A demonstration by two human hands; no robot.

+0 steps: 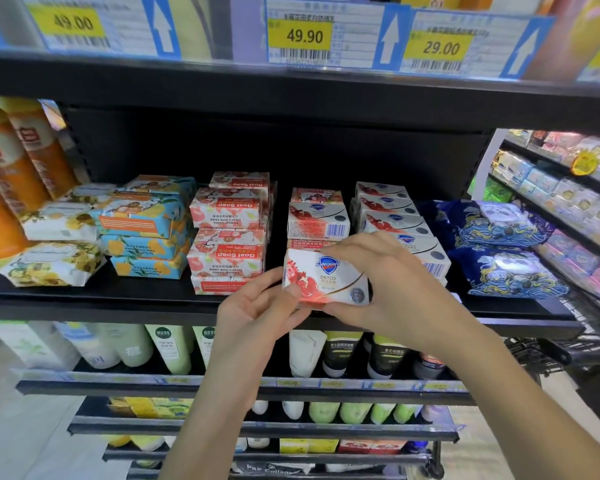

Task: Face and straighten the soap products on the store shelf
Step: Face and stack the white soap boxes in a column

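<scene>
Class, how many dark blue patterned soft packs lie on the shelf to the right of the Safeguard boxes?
2: one dark blue patterned soft pack lies further back, and a second dark blue pack lies nearer the front edge of the black shelf. More may be hidden behind.

Safeguard box (326,278) is at the front edge of the shelf (118,299), left hand (257,313) on its left end, right hand (378,289) over its right. Safeguard stack (317,220) sits right behind, Safeguard row (392,216) just right. Goat Soap stacks (227,237) stand left, soft packs (499,251) far right, tubes (309,351) on the shelf below.
</scene>
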